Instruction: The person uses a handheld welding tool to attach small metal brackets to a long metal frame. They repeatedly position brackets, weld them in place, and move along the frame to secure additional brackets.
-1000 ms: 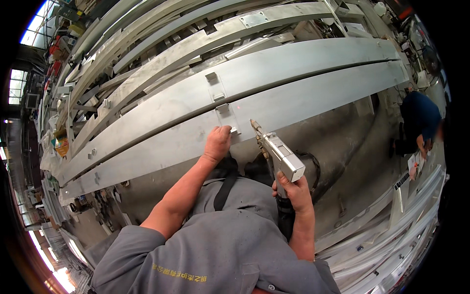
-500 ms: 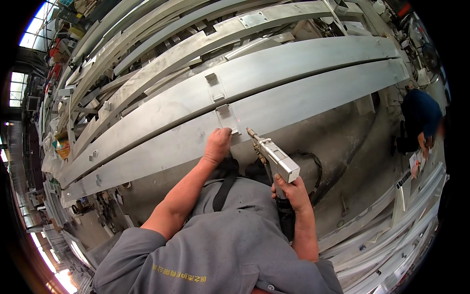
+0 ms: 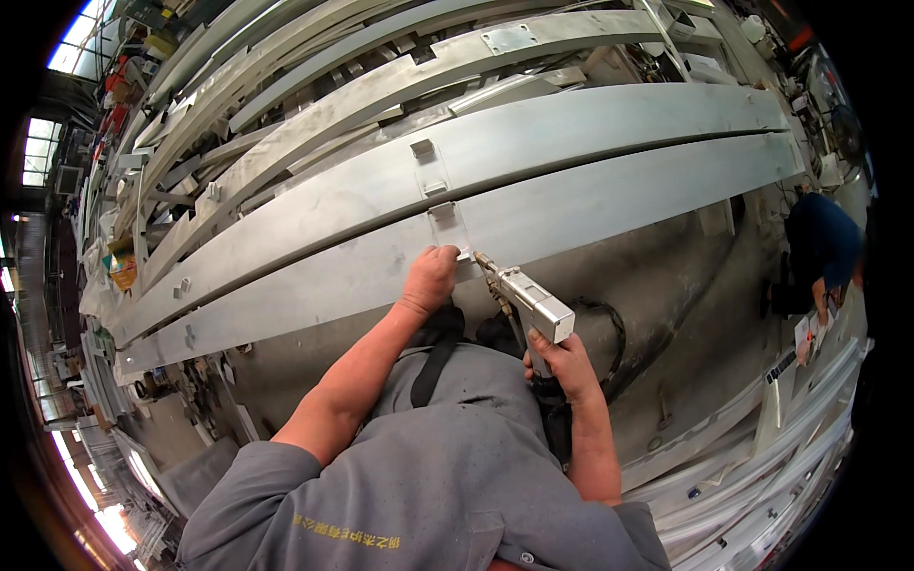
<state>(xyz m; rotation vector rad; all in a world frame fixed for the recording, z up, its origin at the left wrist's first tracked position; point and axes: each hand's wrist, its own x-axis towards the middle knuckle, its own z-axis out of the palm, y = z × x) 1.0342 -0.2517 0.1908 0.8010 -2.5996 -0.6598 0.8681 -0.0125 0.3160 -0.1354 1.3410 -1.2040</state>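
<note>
My right hand (image 3: 566,364) grips the handle of a welding gun (image 3: 535,303), which has a silver box-shaped body and a narrow brass-coloured nozzle. The nozzle tip is beside a small metal bracket (image 3: 466,254) at the near edge of a long grey metal beam (image 3: 590,205). Closed in a pinch, my left hand (image 3: 431,276) rests against that bracket and partly covers it. Another small bracket (image 3: 444,211) stands on the same beam, toward its far edge. Hoses run down from the gun past my right leg.
A second long beam (image 3: 590,119) lies parallel just beyond, with a narrow gap between. Behind it are stacked metal profiles (image 3: 352,95). On the right a person in blue (image 3: 821,238) bends over. A black hose (image 3: 619,333) curves across the floor, and more metal lengths (image 3: 762,476) lie lower right.
The welding gun has moved slightly left and its nozzle is closer to the bracket. My left hand stays at the bracket. The whole view has shifted a little.
</note>
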